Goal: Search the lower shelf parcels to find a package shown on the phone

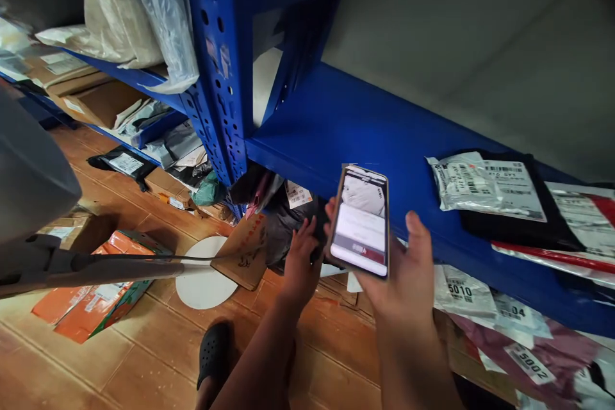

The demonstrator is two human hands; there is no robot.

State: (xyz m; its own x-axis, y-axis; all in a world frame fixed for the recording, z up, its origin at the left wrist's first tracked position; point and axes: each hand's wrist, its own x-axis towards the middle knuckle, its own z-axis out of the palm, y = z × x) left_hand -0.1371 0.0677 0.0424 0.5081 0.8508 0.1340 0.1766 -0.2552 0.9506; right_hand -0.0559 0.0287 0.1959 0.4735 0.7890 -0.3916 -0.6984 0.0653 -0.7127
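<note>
A smartphone (360,224) with a lit screen lies in my right hand (408,275), screen up, fingers behind its left edge and the thumb free of the screen on the right. Lower and to the left, my left hand (302,262) has its fingers bent over a black plastic parcel bag (281,224) below the blue shelf. The bag has a white label (298,194) near its top. Part of the grip is hidden by the hand itself. A brown cardboard piece (243,250) with red print leans beside the bag.
A blue shelf (336,122) with an upright post (211,64) stands in front. Black parcels (519,205) lie on its right, with numbered bags (461,291) below. On the wooden floor are an orange box (91,301) and a white disc (202,282). A grey pole (120,272) crosses at left.
</note>
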